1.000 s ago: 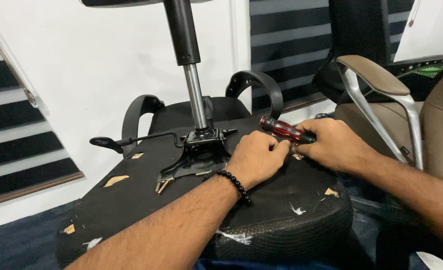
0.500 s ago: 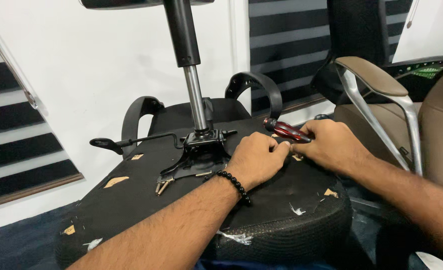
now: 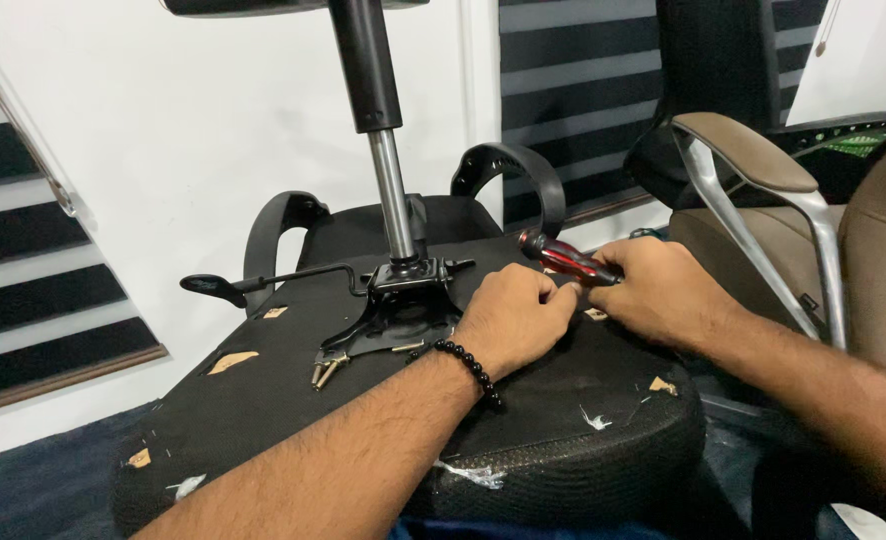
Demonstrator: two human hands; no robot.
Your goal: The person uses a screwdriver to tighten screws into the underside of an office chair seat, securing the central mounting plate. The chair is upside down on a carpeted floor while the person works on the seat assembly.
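Red-and-black-handled screwdriver (image 3: 563,259): light, rigid, ribbed grip unlikely to slip; best taken around the thick handle. Lying low over the upturned black chair seat underside (image 3: 263,400), tip hidden between the hands. Right hand (image 3: 663,290) closed around the handle; left hand (image 3: 513,315) curled narrow beside the tip, pinching something unseen. One screwdriver, two hands, two loose brass-coloured bolts (image 3: 325,371) near the black metal mechanism plate (image 3: 398,310).

Red-and-black screwdriver (image 3: 566,261) handle — black chair seat underside (image 3: 293,400) flecked tan and white; black bead bracelet (image 3: 466,366); blinds (image 3: 583,90) striped black-grey.
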